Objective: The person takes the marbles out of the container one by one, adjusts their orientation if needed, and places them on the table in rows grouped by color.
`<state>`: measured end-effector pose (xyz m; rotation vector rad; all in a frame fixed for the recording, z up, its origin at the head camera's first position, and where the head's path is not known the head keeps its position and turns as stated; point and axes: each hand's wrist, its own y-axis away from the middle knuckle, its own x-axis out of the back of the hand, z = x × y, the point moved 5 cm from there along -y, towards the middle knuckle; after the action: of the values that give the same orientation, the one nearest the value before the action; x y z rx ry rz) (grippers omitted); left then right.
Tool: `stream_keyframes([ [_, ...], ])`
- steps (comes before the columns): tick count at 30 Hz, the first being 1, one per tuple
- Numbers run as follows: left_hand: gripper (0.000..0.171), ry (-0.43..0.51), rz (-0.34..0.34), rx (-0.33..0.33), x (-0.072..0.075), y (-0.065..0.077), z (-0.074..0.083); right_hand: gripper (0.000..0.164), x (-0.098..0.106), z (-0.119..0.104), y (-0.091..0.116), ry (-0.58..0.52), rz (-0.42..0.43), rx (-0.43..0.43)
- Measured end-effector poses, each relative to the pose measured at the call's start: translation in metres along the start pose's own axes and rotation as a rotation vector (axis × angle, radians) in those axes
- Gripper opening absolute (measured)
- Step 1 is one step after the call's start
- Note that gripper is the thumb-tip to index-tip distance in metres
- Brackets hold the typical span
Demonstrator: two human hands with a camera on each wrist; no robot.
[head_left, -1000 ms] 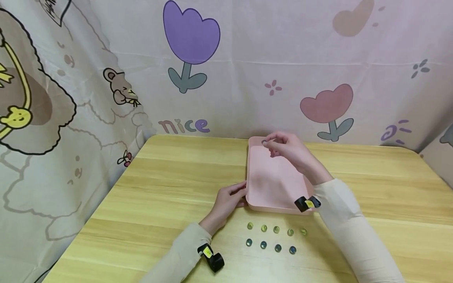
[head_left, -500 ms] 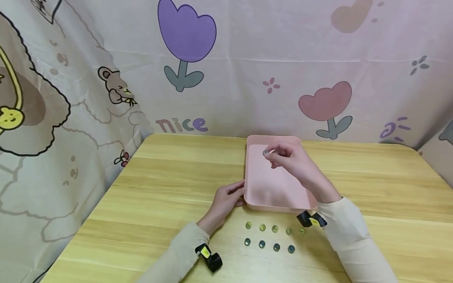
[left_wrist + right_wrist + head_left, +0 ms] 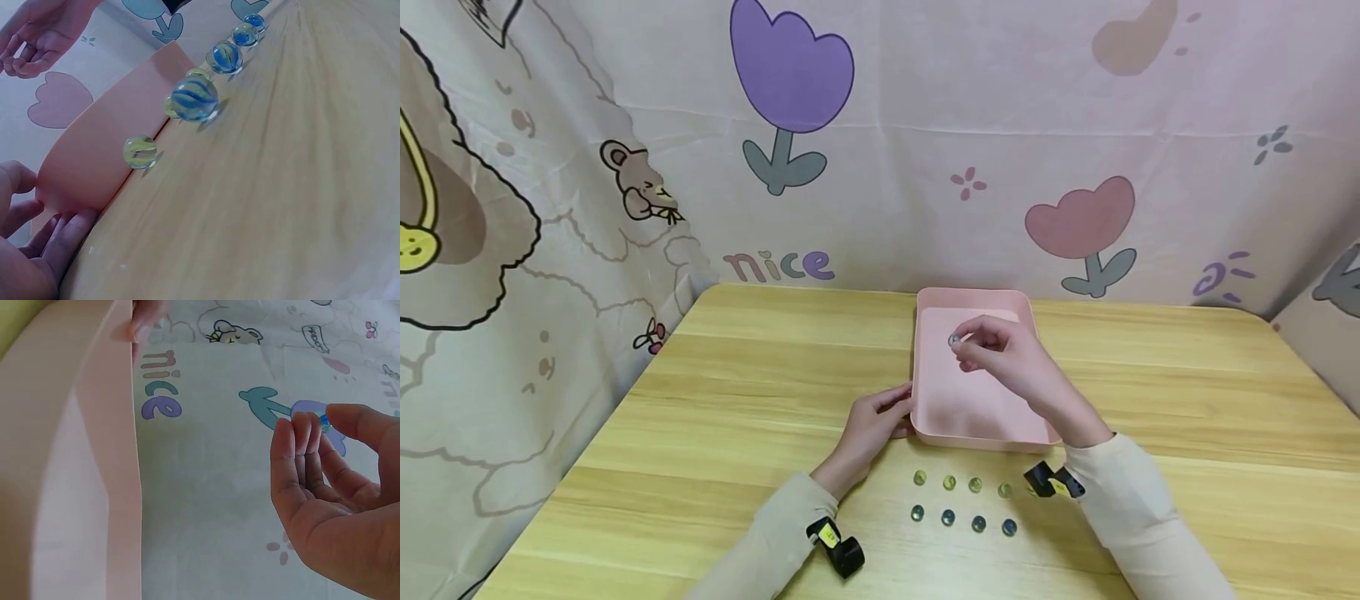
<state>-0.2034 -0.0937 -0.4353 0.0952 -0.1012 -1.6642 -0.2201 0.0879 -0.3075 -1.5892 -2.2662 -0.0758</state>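
Note:
A pink rectangular tray (image 3: 940, 417) lies on the table, with no marbles seen inside it. Above it my right hand (image 3: 1000, 354) pinches a glass marble (image 3: 953, 340) between thumb and fingertips; the right wrist view shows blue in this marble (image 3: 324, 422). My left hand (image 3: 868, 429) rests with its fingers against the tray's left outer wall. In the left wrist view its fingertips (image 3: 69, 234) touch the wall low down. In front of the tray stand a row of yellow-streaked marbles (image 3: 950, 482) and a row of blue-streaked marbles (image 3: 948, 517).
The wooden table (image 3: 760, 375) reaches back to a printed cloth (image 3: 895, 208) hung behind it. Another cloth (image 3: 565, 333) hangs along the left side. The right wrist's black camera (image 3: 1052, 481) partly covers the last yellow-streaked marble.
My right hand has come from the tray's far end toward its middle, still pinching the marble. The left hand stays at the tray's wall. The head view has shifted slightly.

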Motion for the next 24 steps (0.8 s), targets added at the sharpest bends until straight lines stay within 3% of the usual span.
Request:
stream_keyframes([
  [16,0.037,0.003,-0.003,-0.006,-0.003,0.001,-0.004,0.014,-0.008,0.012,0.033,0.156,-0.051,-0.012],
  [24,0.038,0.003,0.003,-0.001,0.000,0.000,-0.001,0.015,-0.004,0.024,0.057,0.148,-0.093,-0.060],
])
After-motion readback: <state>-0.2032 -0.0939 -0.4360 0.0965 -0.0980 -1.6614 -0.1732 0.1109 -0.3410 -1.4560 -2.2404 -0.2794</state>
